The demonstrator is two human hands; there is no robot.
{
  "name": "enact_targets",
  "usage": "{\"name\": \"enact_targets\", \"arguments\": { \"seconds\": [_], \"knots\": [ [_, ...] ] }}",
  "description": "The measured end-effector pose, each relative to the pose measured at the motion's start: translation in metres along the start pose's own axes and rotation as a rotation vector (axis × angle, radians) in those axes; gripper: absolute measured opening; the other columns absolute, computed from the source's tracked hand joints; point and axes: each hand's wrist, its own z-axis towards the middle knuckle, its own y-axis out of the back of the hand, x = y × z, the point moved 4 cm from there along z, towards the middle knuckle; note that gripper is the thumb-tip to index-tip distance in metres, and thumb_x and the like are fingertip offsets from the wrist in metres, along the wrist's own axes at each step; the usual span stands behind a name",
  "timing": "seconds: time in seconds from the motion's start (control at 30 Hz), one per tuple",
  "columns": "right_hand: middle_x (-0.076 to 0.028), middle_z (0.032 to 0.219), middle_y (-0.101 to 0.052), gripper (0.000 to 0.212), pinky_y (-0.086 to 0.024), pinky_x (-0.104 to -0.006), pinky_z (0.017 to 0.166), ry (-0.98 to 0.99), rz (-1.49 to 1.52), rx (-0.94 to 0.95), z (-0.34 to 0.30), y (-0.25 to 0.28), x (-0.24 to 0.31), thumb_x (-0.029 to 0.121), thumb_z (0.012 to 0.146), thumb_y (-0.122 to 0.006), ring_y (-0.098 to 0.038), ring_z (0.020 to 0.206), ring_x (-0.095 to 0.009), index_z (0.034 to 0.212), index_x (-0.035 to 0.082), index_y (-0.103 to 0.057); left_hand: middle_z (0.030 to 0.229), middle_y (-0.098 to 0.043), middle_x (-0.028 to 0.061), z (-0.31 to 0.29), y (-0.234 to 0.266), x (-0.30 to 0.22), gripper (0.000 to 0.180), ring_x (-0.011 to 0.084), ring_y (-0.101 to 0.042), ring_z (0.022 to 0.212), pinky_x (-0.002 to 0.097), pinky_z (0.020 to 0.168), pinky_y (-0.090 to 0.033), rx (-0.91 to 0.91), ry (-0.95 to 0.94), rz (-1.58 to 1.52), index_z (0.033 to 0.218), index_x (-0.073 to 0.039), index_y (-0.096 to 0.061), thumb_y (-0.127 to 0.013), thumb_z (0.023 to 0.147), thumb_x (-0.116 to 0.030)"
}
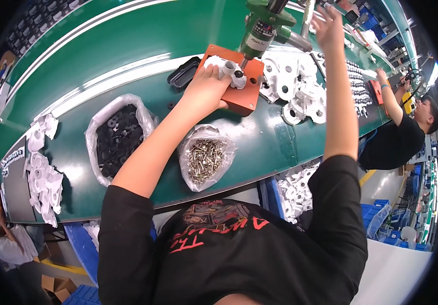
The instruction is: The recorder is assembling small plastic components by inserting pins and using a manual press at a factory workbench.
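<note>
My left hand [209, 90] is closed around a white plastic part [228, 66] on an orange fixture block [241, 100]. A black piece sits in the part, near the tip of a green press [260, 31] standing over it. My right hand [329, 29] is raised beside the press lever [308, 19], blurred, its fingers looking spread with nothing seen in them. Nearer to me lies a clear bag of metal pins or screws [206, 158]. To its left is a plastic-lined container of small black parts [120, 133].
White plastic parts are piled right of the block [300, 86] and at the bench's left end [43, 183]. A black tray [183, 72] lies behind my left hand. Below the bench edge stands a bin of white parts [296, 190]. Another person [399, 132] works at the right.
</note>
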Motion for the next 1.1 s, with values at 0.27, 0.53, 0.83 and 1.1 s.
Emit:
{"name": "enact_targets", "arguments": {
  "seconds": [0.27,0.53,0.83,1.1],
  "knots": [
    [-0.005,0.061,-0.052,0.044,-0.045,-0.0313,0.049,-0.211,0.069,0.724,0.127,-0.064,0.026,0.049,0.079,-0.058,-0.051,0.052,-0.016,0.084,0.006,-0.054,0.124,-0.047,0.0274,0.004,-0.001,-0.004,0.068,0.0409,-0.043,0.12,0.0428,0.103,-0.034,0.044,0.024,0.011,0.117,-0.002,-0.049,-0.079,0.061,-0.028],
    [-0.009,0.081,-0.064,0.032,-0.046,-0.0322,0.059,-0.127,-0.194,1.472,-0.127,-0.072,0.138,0.03,0.08,-0.061,-0.06,0.078,-0.022,0.074,-0.001,-0.063,0.119,-0.051,0.0244,0.003,0.005,-0.006,0.068,0.0384,-0.048,0.115,0.0425,0.098,-0.039,0.069,-0.005,0.082,0.117,-0.005,-0.05,-0.079,0.061,-0.032],
    [-0.005,0.047,-0.052,0.048,-0.041,-0.0307,0.043,-0.119,-0.839,1.762,-0.225,-0.094,0.075,0.05,0.082,-0.058,-0.054,0.042,-0.018,0.085,0.002,-0.062,0.093,-0.063,0.0211,0.005,0.017,0.009,0.074,0.0338,-0.062,0.088,0.0382,0.076,-0.048,0.036,0.023,-0.033,0.112,0.0,-0.05,-0.07,0.066,-0.053],
    [-0.004,0.088,-0.058,0.035,-0.047,-0.0308,0.065,-0.313,0.443,0.86,-0.019,-0.056,0.084,0.038,0.094,-0.042,-0.056,0.082,-0.015,0.107,0.007,-0.054,0.122,-0.049,0.0161,0.044,-0.003,0.039,0.042,0.0301,-0.042,0.12,0.0454,0.095,-0.036,-0.066,0.129,-0.084,0.106,-0.01,-0.061,-0.064,0.077,-0.041]
  ]
}}
